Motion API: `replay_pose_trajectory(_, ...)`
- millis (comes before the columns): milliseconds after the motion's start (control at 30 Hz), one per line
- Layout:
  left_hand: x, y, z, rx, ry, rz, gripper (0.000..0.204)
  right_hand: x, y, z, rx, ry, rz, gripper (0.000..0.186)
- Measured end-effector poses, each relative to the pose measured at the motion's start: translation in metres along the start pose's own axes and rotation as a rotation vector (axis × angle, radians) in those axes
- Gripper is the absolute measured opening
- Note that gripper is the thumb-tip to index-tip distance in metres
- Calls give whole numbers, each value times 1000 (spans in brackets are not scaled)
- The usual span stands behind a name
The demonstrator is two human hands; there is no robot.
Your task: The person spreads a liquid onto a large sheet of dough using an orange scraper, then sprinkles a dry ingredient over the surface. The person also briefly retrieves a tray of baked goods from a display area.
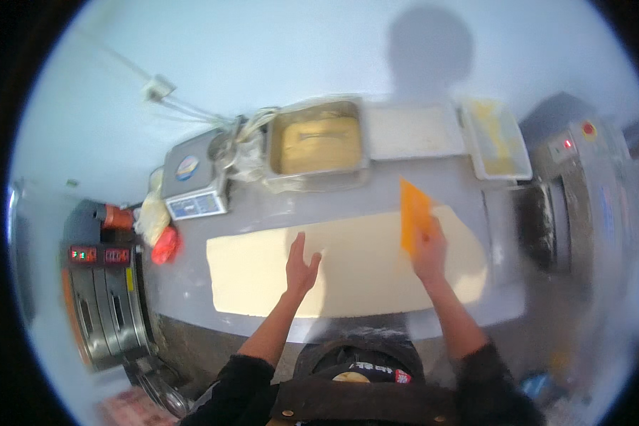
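Pinching orange card-like piece (pixel 413 206) in right grip (pixel 429 252), over right half of dough sheet (pixel 362 270). Holding it by its near right part; blurred there, so cannot tell exact finger placing. Looks flat, thin, straight-edged, bright orange in two shades, tilted up with a pointed corner toward far side. Cannot tell whether touching dough or just above.

Holding left grip (pixel 302 270) spread over left half of dough, thumb out to the right, fingers pointing far. Cannot tell if in contact with dough either.

Seeing dough sheet laid flat on near part of grey worktop (pixel 305 202), long side running left to right. Looks pale cream, smooth, evenly flattened. Ends fairly straight on left with squarish corners, rounds off on right. Reads bright at left, dimmer around middle under a shadow.

Logging far row, left to right: scale (pixel 195 204) with grey top, steel tray (pixel 318 175) holding yellow mass (pixel 319 148), flat white tray (pixel 415 131), white tub (pixel 504 175) with yellow smears inside. Tagging red bag (pixel 165 245) at left end of worktop, near the scale. Adding oven (pixel 110 309) with lit displays at far left of scene, plus grey machine (pixel 575 153) with red button at right.
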State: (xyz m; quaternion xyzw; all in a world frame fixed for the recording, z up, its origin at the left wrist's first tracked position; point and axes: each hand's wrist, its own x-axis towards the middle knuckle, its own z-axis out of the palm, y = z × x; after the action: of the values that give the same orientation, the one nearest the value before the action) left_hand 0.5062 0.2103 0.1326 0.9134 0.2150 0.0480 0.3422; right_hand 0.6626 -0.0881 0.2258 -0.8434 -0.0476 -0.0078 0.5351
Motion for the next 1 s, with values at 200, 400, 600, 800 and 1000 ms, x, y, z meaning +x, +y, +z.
replay_pose_trajectory(200, -77, -85, -67, -520, 209, -397, 61, 42, -95, 209, -547, -138, -640, 61)
replay_pose_trajectory(400, -72, -133, -125, -1616, 162, -685, 72, 52, -103, 356, -884, -125, -711, 58)
replay_pose_trajectory(600, -20, -152, -213, -2259, -75, -629, 80, 46, -103, 386, -991, -173, -542, 67)
replay_pose_trajectory(800, 18, -145, -252, -2313, -363, -560, 86, -22, -157, 373, -367, -160, -409, 61)
replay_pose_trajectory(1000, 23, -106, -238, -2165, -578, -562, 86, -69, -192, 384, 321, -401, 45, 46)
